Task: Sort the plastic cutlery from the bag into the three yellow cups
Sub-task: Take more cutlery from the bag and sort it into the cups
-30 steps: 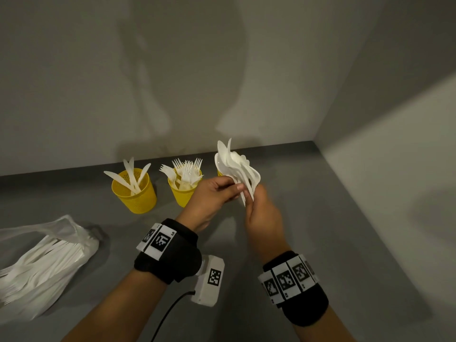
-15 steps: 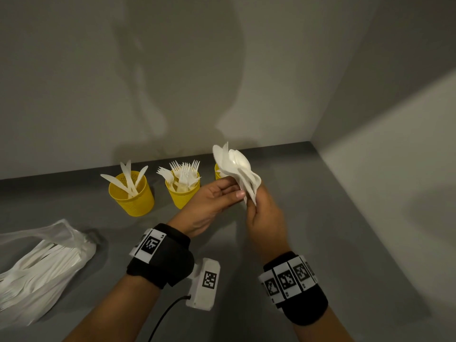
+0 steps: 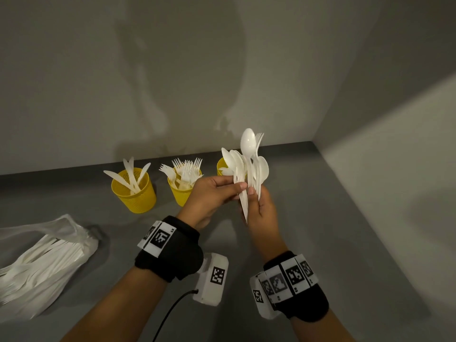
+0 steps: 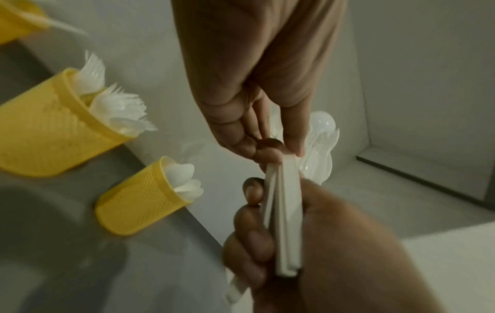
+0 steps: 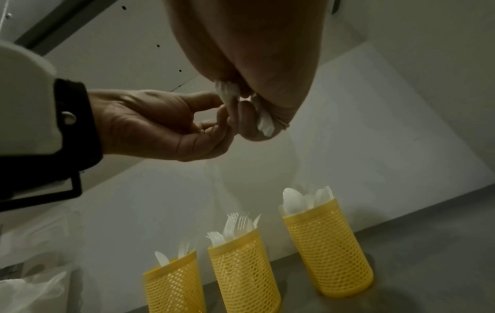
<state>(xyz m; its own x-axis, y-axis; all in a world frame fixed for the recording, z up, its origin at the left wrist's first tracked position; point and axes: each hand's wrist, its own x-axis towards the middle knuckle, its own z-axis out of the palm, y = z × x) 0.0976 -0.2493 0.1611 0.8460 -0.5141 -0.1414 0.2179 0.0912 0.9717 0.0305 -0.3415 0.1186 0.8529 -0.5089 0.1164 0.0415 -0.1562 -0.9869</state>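
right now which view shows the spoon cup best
Right wrist: the spoon cup stands whole with spoons showing. The left wrist view shows it tilted and blurred; in the head view the held spoons hide most of it.

A fanned bunch of white plastic spoons [image 3: 249, 174], with fork tines showing behind, is held upright above a grey surface. Three yellow mesh plastic cups stand in a row: knives [image 3: 134, 191], forks [image 3: 181, 191], spoons [image 5: 328, 245]. A clear plastic bag of white cutlery [image 3: 42, 260] lies far left.
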